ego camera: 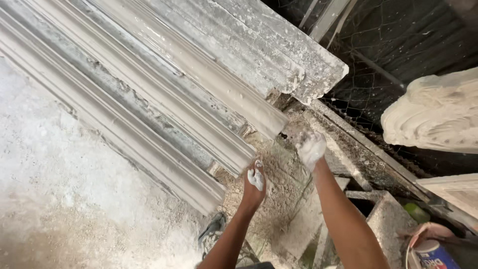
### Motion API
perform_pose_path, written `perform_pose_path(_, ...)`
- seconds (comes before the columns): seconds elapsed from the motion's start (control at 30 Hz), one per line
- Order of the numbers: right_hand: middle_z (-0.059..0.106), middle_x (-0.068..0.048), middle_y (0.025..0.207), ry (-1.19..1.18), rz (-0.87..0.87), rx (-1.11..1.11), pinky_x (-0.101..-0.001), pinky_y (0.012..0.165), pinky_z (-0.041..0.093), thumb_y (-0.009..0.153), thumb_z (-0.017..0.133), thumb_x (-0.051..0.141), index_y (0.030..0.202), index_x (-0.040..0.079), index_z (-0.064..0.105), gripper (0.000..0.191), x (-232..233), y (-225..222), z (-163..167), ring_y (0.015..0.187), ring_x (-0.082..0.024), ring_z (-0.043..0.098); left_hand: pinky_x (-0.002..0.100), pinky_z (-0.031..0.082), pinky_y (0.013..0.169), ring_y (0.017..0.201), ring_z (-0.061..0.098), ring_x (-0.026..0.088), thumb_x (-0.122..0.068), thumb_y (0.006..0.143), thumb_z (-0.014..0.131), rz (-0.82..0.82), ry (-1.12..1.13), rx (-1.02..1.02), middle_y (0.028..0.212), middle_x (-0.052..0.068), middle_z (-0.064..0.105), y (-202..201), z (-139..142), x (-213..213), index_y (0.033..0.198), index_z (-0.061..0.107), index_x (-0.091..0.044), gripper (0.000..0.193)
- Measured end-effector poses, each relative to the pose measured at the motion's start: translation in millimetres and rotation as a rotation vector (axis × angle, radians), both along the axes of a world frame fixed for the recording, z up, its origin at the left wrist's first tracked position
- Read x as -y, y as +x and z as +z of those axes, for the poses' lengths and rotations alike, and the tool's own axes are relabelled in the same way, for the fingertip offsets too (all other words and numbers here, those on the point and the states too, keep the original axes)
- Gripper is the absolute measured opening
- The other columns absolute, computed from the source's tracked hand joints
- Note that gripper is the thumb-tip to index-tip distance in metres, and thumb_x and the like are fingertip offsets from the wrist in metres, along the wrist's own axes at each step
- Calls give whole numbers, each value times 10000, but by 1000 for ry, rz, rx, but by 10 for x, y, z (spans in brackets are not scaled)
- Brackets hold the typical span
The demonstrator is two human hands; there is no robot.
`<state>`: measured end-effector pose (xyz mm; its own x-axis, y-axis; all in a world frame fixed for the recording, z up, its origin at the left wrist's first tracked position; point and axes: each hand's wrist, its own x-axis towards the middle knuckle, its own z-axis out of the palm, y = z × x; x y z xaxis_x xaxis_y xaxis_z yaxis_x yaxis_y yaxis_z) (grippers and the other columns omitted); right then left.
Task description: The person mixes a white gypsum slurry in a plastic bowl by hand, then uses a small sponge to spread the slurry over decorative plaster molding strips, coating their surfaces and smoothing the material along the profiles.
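Where two plaster-caked hands rise, left hand (255, 180), right hand (310, 148), three moulding lengths (199, 107)

A rough concrete work slab (59, 189), caked and dusted white with dried plaster, carries a long ridged cornice mould (149, 99) that runs diagonally from the upper left down to the slab's near end. A second plaster-crusted moulding (269, 50) lies alongside it, further back. At the foot of the slab (where crumbs of plaster gather) the ground (284, 199) is gritty, beside a grey concrete block (388, 219).
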<state>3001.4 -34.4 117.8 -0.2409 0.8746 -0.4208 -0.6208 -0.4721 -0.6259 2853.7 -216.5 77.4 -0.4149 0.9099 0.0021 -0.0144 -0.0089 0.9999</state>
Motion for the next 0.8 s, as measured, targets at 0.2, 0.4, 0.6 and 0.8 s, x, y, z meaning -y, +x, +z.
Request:
perform_pose_path(0.2,688,-74,1021,19,-69,200,-303,692,479,987,480,268,1170,53,619,315,272,168,-18,828,-175,633,374,453,698,789,486,145,-161,1014,523,-26,27,90,848,44,523,-64,131,228,1087,568,-27,160)
perform_pose_path(0.4,684,-100,984,-44,25,3,-331,640,453,1103,309,403,1282,85,614,475,184,98,-20,752,-184,595,359,436,697,786,445,139,-156,1026,545,-17,27,131,804,48,507,130,173,111,1013,591,1,164)
perform_pose_path(0.6,656,-75,963,-207,130,88,-339,608,405,1103,320,488,1296,69,608,544,-173,-386,-87,725,-175,538,352,440,671,753,471,132,-260,1044,537,137,-246,148,782,31,535,316,-74,-484,973,591,-22,255)
perform_pose_path(0.8,629,-49,942,-307,255,155,-346,577,357,1103,330,573,1311,54,603,623,-596,-958,-94,697,-166,481,349,446,645,734,493,122,-296,1016,546,275,-229,237,785,24,588,467,-238,-904,974,597,-31,274)
